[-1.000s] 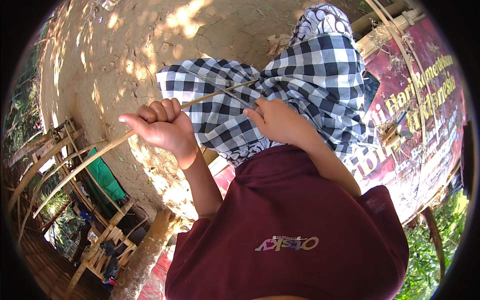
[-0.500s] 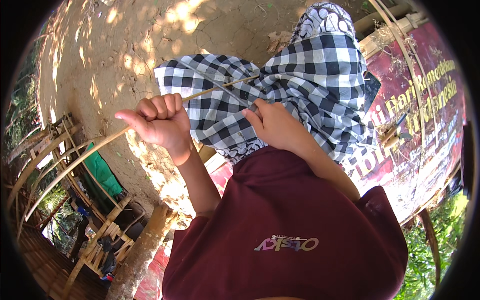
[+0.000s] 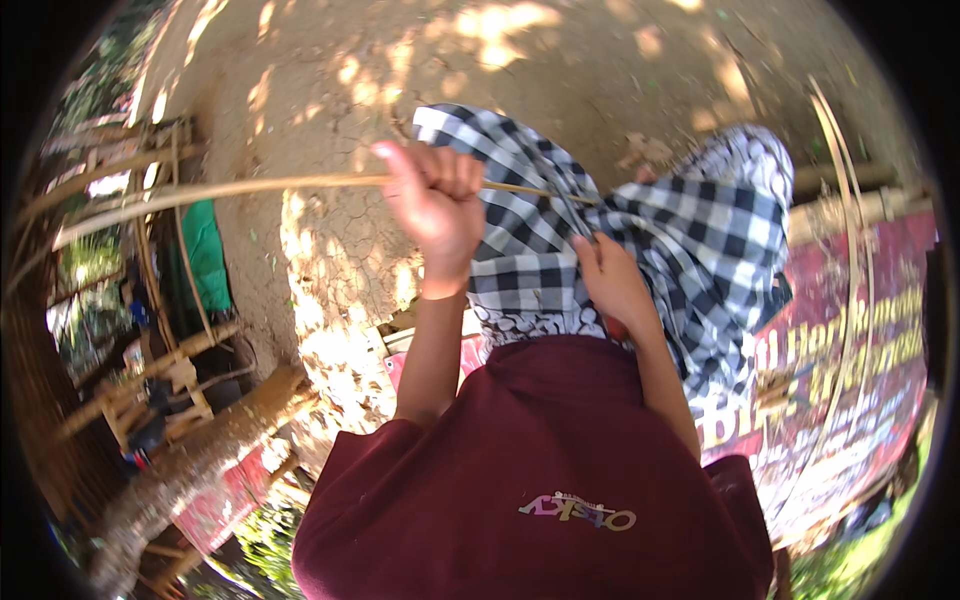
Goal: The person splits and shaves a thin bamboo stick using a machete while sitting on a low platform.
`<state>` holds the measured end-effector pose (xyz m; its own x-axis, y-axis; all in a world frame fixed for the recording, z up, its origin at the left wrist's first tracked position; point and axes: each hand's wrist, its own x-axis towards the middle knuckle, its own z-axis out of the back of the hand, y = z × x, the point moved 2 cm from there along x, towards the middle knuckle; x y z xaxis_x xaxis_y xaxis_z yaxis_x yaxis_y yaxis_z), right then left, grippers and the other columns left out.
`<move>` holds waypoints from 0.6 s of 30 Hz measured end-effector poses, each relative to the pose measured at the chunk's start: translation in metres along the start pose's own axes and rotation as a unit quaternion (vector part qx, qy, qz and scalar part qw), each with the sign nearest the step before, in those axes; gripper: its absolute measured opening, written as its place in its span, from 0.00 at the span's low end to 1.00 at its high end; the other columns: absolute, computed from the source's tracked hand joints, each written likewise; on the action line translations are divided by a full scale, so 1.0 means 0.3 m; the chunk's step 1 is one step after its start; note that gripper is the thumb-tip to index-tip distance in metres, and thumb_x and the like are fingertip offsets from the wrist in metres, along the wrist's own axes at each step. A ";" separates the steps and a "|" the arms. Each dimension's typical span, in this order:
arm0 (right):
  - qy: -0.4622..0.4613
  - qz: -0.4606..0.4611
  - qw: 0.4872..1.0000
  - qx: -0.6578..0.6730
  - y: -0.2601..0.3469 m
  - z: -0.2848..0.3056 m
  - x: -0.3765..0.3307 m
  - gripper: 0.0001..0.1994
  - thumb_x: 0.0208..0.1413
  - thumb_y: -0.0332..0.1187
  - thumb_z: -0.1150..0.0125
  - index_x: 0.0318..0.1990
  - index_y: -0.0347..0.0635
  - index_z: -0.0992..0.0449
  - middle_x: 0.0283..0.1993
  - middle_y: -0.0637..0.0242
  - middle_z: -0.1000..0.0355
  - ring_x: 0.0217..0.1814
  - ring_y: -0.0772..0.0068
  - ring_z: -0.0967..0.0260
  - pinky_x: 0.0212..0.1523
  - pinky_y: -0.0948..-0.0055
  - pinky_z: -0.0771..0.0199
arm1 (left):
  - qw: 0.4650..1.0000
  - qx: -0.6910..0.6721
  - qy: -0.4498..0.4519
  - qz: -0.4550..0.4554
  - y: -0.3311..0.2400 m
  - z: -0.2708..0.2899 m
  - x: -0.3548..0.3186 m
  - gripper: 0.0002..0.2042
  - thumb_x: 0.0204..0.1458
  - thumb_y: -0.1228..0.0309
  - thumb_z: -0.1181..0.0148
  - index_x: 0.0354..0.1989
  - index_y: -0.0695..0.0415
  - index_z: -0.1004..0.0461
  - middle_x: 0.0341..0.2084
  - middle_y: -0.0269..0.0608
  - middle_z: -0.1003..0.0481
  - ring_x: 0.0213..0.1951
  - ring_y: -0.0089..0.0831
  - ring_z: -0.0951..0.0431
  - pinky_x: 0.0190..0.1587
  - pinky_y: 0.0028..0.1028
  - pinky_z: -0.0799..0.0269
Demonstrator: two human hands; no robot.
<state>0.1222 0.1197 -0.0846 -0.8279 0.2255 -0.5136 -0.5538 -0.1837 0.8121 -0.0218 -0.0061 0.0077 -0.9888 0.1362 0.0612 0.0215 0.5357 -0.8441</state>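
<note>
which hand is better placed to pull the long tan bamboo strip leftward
Left, probably: the left hand is closed around the strip, while the right hand holds a thin grey metal blade.

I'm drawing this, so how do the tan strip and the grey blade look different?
The strip is yellowish tan; the blade is grey. The strip looks much longer, reaching far left, while only a short blade shows. The strip, in the left hand, runs mostly sideways; the blade slants up from the right hand. Both are narrow, and part of each shows against the checked cloth.
</note>
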 end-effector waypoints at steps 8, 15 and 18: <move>-0.014 -0.024 0.997 -0.068 -0.130 0.021 0.030 0.22 0.61 0.45 0.56 0.32 0.29 0.31 0.19 0.52 0.30 0.22 0.55 0.29 0.24 0.62 0.31 | 0.993 -0.018 0.100 -0.057 0.019 -0.053 -0.023 0.27 0.61 0.47 0.66 0.14 0.53 0.52 0.09 0.25 0.57 0.12 0.18 0.59 0.16 0.23 0.61; 0.038 0.050 0.986 0.156 0.102 0.098 -0.192 0.16 0.64 0.41 0.57 0.31 0.37 0.34 0.14 0.74 0.42 0.12 0.87 0.46 0.11 0.83 0.50 | 0.984 -0.035 0.169 -0.046 0.023 -0.148 -0.060 0.28 0.61 0.48 0.66 0.13 0.53 0.50 0.08 0.25 0.55 0.12 0.18 0.57 0.16 0.22 0.60; 0.036 0.066 0.979 0.190 0.034 0.089 -0.163 0.16 0.64 0.41 0.58 0.32 0.38 0.34 0.14 0.74 0.42 0.12 0.87 0.47 0.11 0.83 0.50 | 0.989 -0.009 0.145 -0.032 0.015 -0.175 -0.054 0.28 0.61 0.48 0.65 0.13 0.53 0.50 0.08 0.25 0.54 0.11 0.17 0.58 0.15 0.21 0.61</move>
<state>0.1593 0.1324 -0.0439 -0.9019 0.1529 -0.4040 -0.3797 0.1652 0.9102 0.0021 0.0381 0.0308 -0.9043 0.3338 0.2659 -0.0340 0.5647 -0.8246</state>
